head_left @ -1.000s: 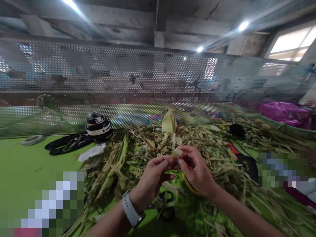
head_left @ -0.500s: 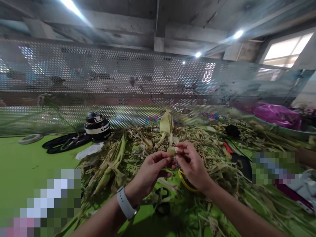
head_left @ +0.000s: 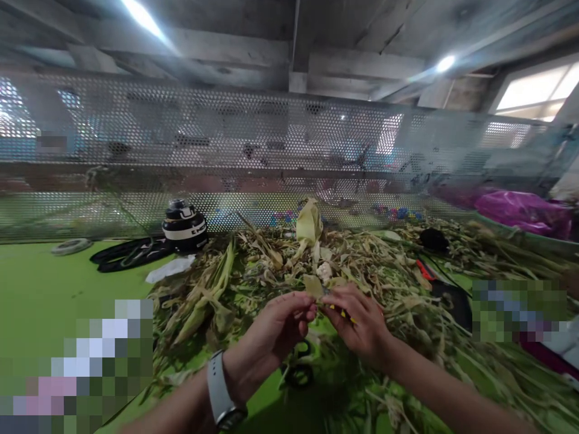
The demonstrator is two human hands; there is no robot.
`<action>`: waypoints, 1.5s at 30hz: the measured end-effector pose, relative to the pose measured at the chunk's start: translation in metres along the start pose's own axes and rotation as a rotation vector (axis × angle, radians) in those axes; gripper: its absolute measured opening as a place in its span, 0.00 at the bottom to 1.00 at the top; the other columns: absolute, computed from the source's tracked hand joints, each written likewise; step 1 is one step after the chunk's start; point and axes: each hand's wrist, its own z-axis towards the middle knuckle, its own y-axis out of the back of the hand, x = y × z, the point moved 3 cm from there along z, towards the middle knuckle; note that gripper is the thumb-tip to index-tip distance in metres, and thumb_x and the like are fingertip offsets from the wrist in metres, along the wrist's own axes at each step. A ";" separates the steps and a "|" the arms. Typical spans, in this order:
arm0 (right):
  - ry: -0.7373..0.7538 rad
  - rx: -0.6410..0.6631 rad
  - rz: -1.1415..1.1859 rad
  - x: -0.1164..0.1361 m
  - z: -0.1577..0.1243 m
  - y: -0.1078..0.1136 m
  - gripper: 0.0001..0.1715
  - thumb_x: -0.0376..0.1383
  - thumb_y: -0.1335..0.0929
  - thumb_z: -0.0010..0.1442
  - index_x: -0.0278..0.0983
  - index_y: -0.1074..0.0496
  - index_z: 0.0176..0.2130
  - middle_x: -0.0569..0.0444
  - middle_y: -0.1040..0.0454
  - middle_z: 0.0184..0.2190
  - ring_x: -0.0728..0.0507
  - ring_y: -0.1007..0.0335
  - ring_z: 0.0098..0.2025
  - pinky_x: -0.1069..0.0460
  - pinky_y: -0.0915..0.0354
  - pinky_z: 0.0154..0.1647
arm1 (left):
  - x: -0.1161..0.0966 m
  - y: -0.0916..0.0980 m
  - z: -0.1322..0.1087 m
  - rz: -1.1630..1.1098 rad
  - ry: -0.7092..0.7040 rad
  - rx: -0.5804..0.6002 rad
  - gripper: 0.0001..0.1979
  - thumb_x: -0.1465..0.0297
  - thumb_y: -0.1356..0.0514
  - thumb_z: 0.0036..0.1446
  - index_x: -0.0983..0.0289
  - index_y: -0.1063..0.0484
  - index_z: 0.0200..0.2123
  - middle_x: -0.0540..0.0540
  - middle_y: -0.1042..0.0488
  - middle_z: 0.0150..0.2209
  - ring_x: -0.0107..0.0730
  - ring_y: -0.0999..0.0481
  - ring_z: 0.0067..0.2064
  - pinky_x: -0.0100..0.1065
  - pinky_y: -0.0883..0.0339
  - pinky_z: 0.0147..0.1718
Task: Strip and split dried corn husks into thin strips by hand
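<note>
My left hand [head_left: 284,319], with a watch on its wrist, pinches a small pale corn husk piece [head_left: 312,287] between thumb and fingertips. My right hand [head_left: 359,319] is closed around a yellow-handled tool [head_left: 344,314], mostly hidden by the fingers; a greyish tip shows by the husk piece. Just beyond the hands lies a small whitish cluster [head_left: 324,271] on the dry husks. A larger folded husk form [head_left: 309,223] stands behind it. Below my hands, a black looped handle [head_left: 298,375], perhaps of scissors, lies on the green tabletop [head_left: 266,392].
Dry husks [head_left: 199,319] cover much of the table. A black-and-white bottle [head_left: 184,229], black strap [head_left: 129,253], white tissue [head_left: 170,268] and tape roll [head_left: 71,246] are at left. A perforated screen [head_left: 253,144] stands behind. At right are a red-and-black item [head_left: 425,270] and a purple bag [head_left: 520,211].
My right hand has released the small whitish piece, which now lies on the husks, and has taken hold of the yellow-handled tool from the table. My left hand still holds the husk piece.
</note>
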 end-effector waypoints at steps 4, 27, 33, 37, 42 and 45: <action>0.116 0.018 -0.164 0.001 -0.007 0.000 0.12 0.27 0.37 0.59 0.37 0.33 0.44 0.51 0.28 0.32 0.47 0.31 0.33 0.55 0.34 0.33 | 0.006 -0.002 -0.001 -0.019 0.019 0.020 0.04 0.78 0.36 0.42 0.69 0.29 0.22 0.48 0.30 0.20 0.17 0.32 0.21 0.17 0.40 0.18; -0.537 -0.047 0.358 0.007 -0.016 -0.010 0.19 0.31 0.38 0.60 0.41 0.44 0.51 0.55 0.31 0.32 0.49 0.32 0.31 0.56 0.33 0.31 | 0.016 -0.006 -0.010 0.399 -0.222 0.000 0.06 0.70 0.37 0.48 0.66 0.30 0.27 0.51 0.30 0.26 0.25 0.31 0.28 0.22 0.35 0.20; -0.581 -0.027 0.453 0.006 -0.015 -0.009 0.17 0.32 0.38 0.61 0.42 0.43 0.50 0.57 0.33 0.32 0.51 0.34 0.30 0.57 0.34 0.30 | 0.017 -0.004 -0.009 0.363 -0.221 -0.003 0.06 0.69 0.36 0.48 0.66 0.29 0.28 0.51 0.29 0.27 0.25 0.30 0.28 0.22 0.35 0.21; -0.613 0.006 0.515 0.005 -0.013 -0.007 0.15 0.33 0.38 0.61 0.40 0.42 0.49 0.56 0.34 0.32 0.51 0.34 0.29 0.58 0.35 0.27 | 0.014 -0.005 -0.009 0.380 -0.212 0.020 0.06 0.70 0.36 0.47 0.66 0.28 0.29 0.51 0.28 0.27 0.25 0.29 0.27 0.22 0.35 0.19; -0.600 -0.003 0.518 0.004 -0.012 -0.005 0.16 0.32 0.38 0.60 0.39 0.42 0.50 0.54 0.33 0.33 0.50 0.33 0.31 0.57 0.34 0.29 | 0.012 -0.007 -0.011 0.369 -0.176 0.007 0.07 0.70 0.35 0.45 0.67 0.28 0.25 0.53 0.28 0.24 0.27 0.28 0.27 0.23 0.35 0.19; -0.592 -0.009 0.535 0.005 -0.011 -0.006 0.16 0.31 0.39 0.60 0.39 0.41 0.49 0.53 0.32 0.34 0.49 0.32 0.34 0.56 0.32 0.34 | 0.011 -0.008 -0.011 0.356 -0.169 0.010 0.06 0.71 0.35 0.44 0.67 0.29 0.25 0.52 0.28 0.24 0.27 0.29 0.26 0.23 0.36 0.19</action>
